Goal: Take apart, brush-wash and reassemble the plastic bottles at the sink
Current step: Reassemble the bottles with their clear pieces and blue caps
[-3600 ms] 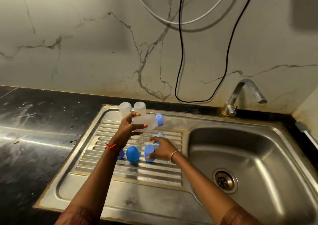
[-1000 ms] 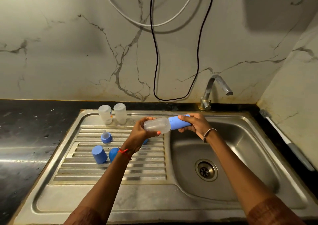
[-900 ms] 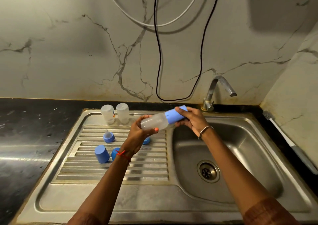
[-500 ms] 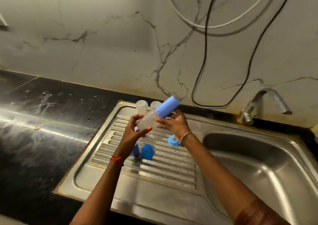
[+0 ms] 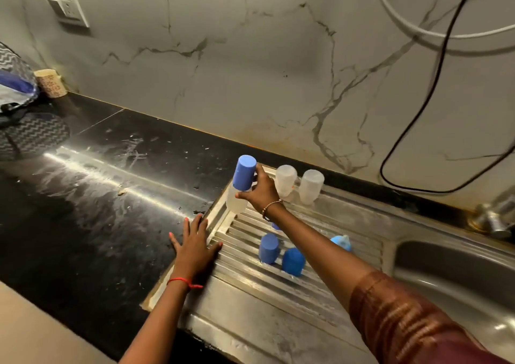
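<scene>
1. Far left on the black desk (image 5: 97,196) I see a small cup (image 5: 51,83) by the wall. It is not part of the job.
2. The left hand (image 5: 195,248) lies flat where the desk meets the sink's ribbed tray (image 5: 245,280). Its fingers are spread wide and hold nothing.
3. Next, the right hand (image 5: 260,191) grips the capped bottle (image 5: 236,203) at the tray's back left corner. Its fingers curl round the bottle just under the tall blue cap (image 5: 243,172). The bottle leans a little. I cannot tell if its bottom touches the steel.
4. Just right of it stand two bare bottles (image 5: 285,181) with no tops, side by side at the back edge.
5. Nearer to me on the tray sit two loose blue caps (image 5: 269,249). Further right lies a light blue teat ring (image 5: 341,243).
6. My guess is that one bottle is back together and two more need their tops. I see no brush and no running water, so the washing may be over, but I cannot be sure.
</scene>
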